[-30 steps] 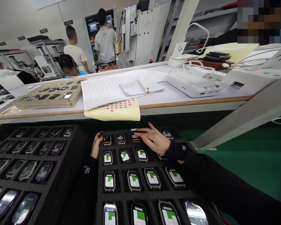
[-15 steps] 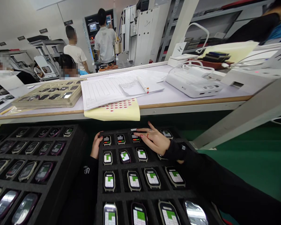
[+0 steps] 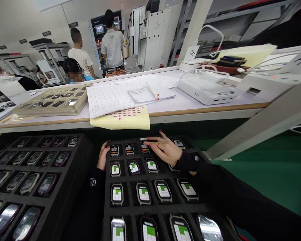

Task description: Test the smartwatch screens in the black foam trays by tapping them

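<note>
A black foam tray [image 3: 134, 209] holds rows of smartwatches without straps, each lying in its own cutout. My left hand [image 3: 103, 156] has its fingers wrapped round the tray's far left corner. My right hand [image 3: 167, 150] reaches over the back row, fingers stretched out. Its fingertips are at the third watch [image 3: 145, 147], which shows lines of text above a red and green bar, as do the watch [image 3: 114, 150] and the watch [image 3: 129, 149] to its left. Nearer watches [image 3: 163, 191] show green and white blocks. My right hand partly covers a watch in the second row.
Another foam tray [image 3: 54, 187] of watches stands to the left. Above the back of the trays runs a shelf [image 3: 170, 115] with papers [image 3: 107, 97], a pen [image 3: 153, 90], a beige tray [image 3: 75, 107] and a white multi-port box [image 3: 205, 90]. A slanted post [image 3: 263, 113] rises at right. Several people work beyond.
My right fingertips have shifted very slightly to the right at the third watch. My left hand and the trays have not moved. At the upper right, a person's dark sleeve has shifted.
</note>
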Motion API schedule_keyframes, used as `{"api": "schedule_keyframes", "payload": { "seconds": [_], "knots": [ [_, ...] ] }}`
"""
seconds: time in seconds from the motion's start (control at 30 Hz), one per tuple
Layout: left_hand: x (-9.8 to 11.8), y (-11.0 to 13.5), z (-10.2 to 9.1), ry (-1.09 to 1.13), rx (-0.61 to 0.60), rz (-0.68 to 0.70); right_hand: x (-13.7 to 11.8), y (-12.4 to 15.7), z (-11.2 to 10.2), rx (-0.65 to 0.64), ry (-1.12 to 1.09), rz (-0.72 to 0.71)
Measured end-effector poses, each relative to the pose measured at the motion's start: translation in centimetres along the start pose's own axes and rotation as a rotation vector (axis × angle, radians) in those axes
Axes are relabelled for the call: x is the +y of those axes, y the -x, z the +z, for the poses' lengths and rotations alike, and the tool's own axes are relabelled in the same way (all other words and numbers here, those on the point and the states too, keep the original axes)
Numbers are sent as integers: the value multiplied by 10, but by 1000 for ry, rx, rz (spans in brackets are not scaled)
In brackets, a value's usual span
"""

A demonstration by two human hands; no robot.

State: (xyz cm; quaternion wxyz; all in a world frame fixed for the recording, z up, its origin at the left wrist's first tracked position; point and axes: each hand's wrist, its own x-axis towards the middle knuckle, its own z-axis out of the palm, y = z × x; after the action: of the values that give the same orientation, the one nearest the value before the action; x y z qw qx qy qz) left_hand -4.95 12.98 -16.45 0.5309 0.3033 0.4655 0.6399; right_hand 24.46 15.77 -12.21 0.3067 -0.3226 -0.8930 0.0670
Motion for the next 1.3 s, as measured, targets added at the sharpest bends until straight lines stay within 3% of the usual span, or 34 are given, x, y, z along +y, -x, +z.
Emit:
{"api": "schedule_keyframes", "payload": {
  "seconds": [0.17, 0.5, 0.7, 1.03, 1.3],
  "knots": [
    [-2, -1, -1, -5, 1, 6, 4, -3, -3, -38, 120, 194],
    [-3, -3, -4, -33, -8, 30, 11, -6, -6, -109, 196, 360],
    [-3, -4, -4, -28, -7, 34, 11, -9, -14, -150, 265, 412],
    [-3, -2, -4, -26, -18, 40, 20, 2, -24, -90, 453, 450],
    [-1, -2, -3, -27, 5, 35, 44, 18, -29, -84, 348, 391]
  ]
}}
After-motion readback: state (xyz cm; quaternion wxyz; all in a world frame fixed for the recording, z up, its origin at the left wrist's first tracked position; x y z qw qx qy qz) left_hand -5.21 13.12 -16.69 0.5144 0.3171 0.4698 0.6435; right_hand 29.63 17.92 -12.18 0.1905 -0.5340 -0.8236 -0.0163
